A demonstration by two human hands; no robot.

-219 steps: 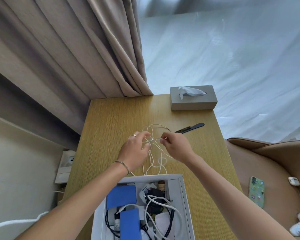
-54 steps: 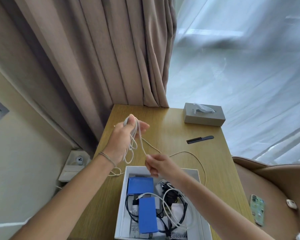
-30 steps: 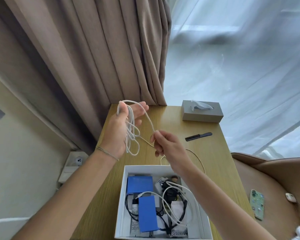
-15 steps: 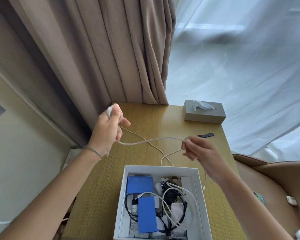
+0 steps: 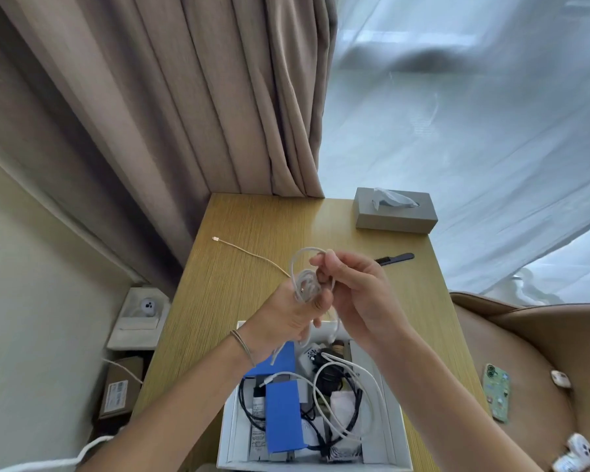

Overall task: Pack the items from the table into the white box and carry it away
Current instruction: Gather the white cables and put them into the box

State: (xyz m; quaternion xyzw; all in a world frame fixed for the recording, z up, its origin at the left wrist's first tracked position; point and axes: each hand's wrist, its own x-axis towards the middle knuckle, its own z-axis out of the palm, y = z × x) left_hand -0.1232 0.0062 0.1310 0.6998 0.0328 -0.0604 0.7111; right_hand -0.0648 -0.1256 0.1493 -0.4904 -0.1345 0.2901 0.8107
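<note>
STEP: coiling cable (image 5: 305,284) | HANDS: left hand (image 5: 288,318) grips coil, right hand (image 5: 351,291) pinches loop | NEXT: gather tail at centre frame, drop into box (image 5: 394,413)

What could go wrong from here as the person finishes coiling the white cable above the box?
1. The white cable's loose tail trails across the wooden table; it may snag or drag.
2. The coil, held by the left hand and right hand, could spring open once released.
3. The white cardboard box is already crowded with cables, inviting tangles.

white box (image 5: 394,427) near edge cut off (bottom), comb (image 5: 394,259) partly hidden
</note>
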